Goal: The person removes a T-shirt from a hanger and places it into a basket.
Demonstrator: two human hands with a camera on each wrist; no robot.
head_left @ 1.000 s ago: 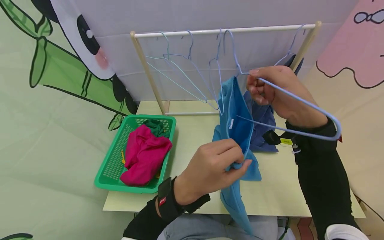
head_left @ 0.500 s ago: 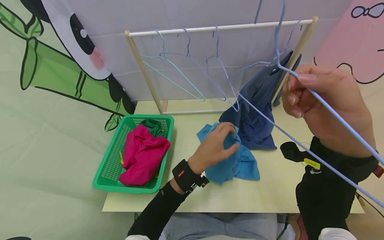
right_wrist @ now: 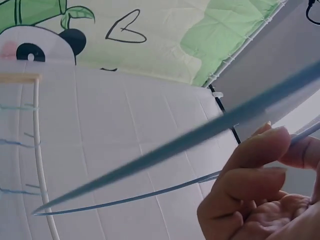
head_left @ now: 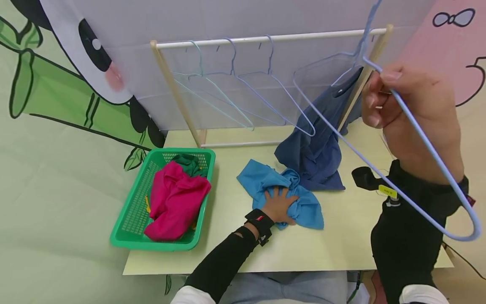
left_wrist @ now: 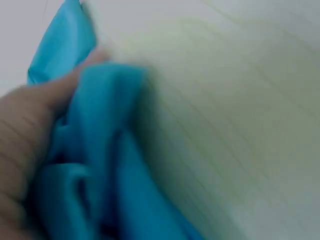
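My left hand [head_left: 279, 206] rests with spread fingers on a crumpled light blue garment [head_left: 309, 213] on the table. In the left wrist view the thumb lies against folds of the blue cloth [left_wrist: 112, 95]. My right hand [head_left: 421, 114], raised at the right, pinches a blue clothes hanger [right_wrist: 175, 146] just below its hook. Nothing hangs on this hanger; it is tilted and its long lower bar slants across the head view, in front of the rack. Its hook runs up to the top of the head view.
A rack [head_left: 212, 43] stands at the back with several hangers on its rail. A dark blue garment [head_left: 322, 147] hangs from its right end down onto the table [head_left: 228, 257]. At left, a green basket [head_left: 121, 228] holds pink cloth [head_left: 176, 198] and dark green cloth [head_left: 190, 164].
The hanger has come out of the light blue garment and moved right and toward me. That garment has dropped from my left hand's grip onto the table, where the hand now rests on it.
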